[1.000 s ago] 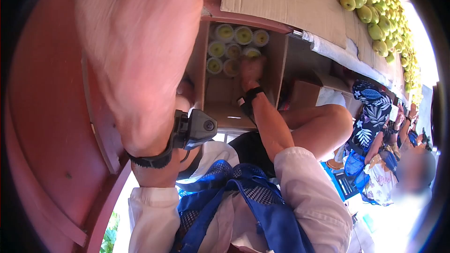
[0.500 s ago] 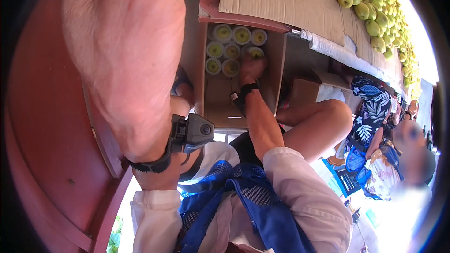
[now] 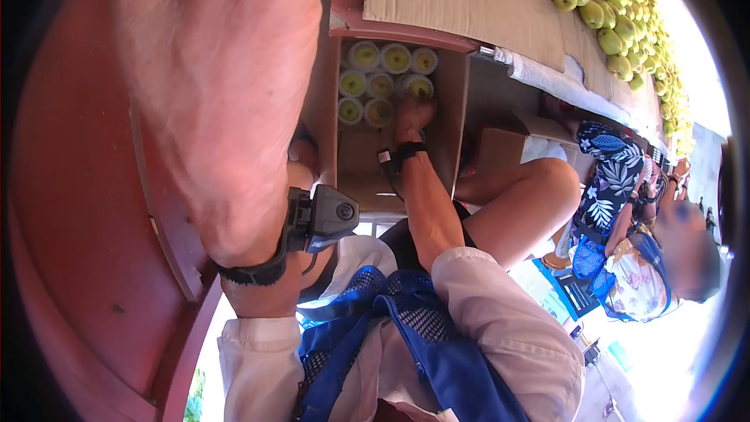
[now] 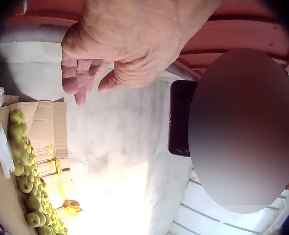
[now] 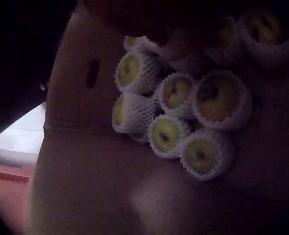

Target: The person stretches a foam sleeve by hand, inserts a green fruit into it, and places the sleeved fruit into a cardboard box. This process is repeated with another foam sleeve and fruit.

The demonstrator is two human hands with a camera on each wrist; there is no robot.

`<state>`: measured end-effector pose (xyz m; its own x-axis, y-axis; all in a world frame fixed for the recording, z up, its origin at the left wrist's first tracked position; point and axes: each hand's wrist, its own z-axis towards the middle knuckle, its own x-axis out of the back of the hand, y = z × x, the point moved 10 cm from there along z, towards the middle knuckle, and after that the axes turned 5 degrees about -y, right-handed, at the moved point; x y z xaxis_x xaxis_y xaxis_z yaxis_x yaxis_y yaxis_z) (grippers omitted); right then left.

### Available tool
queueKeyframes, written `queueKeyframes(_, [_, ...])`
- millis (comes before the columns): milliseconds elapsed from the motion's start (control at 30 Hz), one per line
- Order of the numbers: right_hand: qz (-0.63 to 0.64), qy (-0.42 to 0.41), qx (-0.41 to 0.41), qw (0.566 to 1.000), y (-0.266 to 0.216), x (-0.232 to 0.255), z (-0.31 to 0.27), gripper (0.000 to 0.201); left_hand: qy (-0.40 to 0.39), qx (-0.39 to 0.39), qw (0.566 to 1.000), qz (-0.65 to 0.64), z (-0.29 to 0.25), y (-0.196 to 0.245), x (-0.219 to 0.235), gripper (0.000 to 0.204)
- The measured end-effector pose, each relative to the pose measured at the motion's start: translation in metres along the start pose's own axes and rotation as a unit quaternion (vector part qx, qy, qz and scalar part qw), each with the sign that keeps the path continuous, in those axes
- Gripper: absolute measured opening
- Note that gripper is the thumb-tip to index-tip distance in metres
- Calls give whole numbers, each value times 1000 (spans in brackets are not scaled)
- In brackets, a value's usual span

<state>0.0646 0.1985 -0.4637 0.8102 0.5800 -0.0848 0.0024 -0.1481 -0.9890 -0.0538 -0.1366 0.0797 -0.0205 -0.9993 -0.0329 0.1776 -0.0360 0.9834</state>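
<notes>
In the head view my right hand (image 3: 412,117) reaches into an open cardboard box (image 3: 367,160) and grips a yellow-green apple (image 3: 419,87) in a white foam net; part of its fingers is hidden. Beside it, several more netted apples (image 3: 364,55) stand in rows at the box's far end. The right wrist view is dark, with netted apples (image 5: 166,136) near the middle and the hand a dim shape along the top. My left hand (image 4: 125,49) is raised, its fingers (image 4: 81,81) loosely extended and holding nothing. Close to the head camera, it looks large and blurred.
A cardboard-covered table (image 3: 469,0) stands beyond the box, with a heap of loose apples (image 3: 617,31) at its right. Red panels (image 3: 78,211) rise on the left. Another carton (image 3: 500,152) sits to the right, near a person in a patterned garment (image 3: 601,176).
The view has shifted slightly, so the box appears a little further left. My right hand stays at the same apple; the left hand remains raised.
</notes>
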Motion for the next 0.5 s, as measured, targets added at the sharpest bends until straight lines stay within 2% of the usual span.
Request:
queueKeyframes(33, [10, 3, 0, 1000, 23, 10, 7, 61, -2, -2, 1000, 0, 0, 1, 0, 45])
queueKeyframes(67, [-140, 3, 0, 990, 40, 21, 15, 59, -2, -2, 1000, 0, 0, 2, -1, 44])
queueKeyframes(100, [-287, 4, 1, 958, 46, 26, 21, 59, -4, -4, 1000, 0, 1, 4, -2, 44])
queueKeyframes(200, [-376, -35, -207, 902, 34, 20, 8, 62, -8, -7, 1000, -3, 3, 5, -6, 43])
queueKeyframes(233, [-495, -133, -135, 848, 31, 2, 12, 55, -9, -7, 1000, -2, 4, 5, -6, 43])
queueKeyframes(267, [-599, -228, -59, 766, 32, -15, 9, 48, -10, -8, 1000, -2, 6, 6, -7, 43])
queueKeyframes(300, [-683, -314, 20, 659, 37, -31, 3, 42, -11, -9, 1000, -3, 7, 7, -8, 42])
queueKeyframes(400, [-697, -318, -11, 643, -9, -39, -7, 40, -13, -13, 1000, -9, 12, 7, -15, 42])
queueKeyframes(500, [-726, -309, -9, 615, -28, -41, -16, 39, -11, -24, 999, -22, 21, 9, -24, 41])
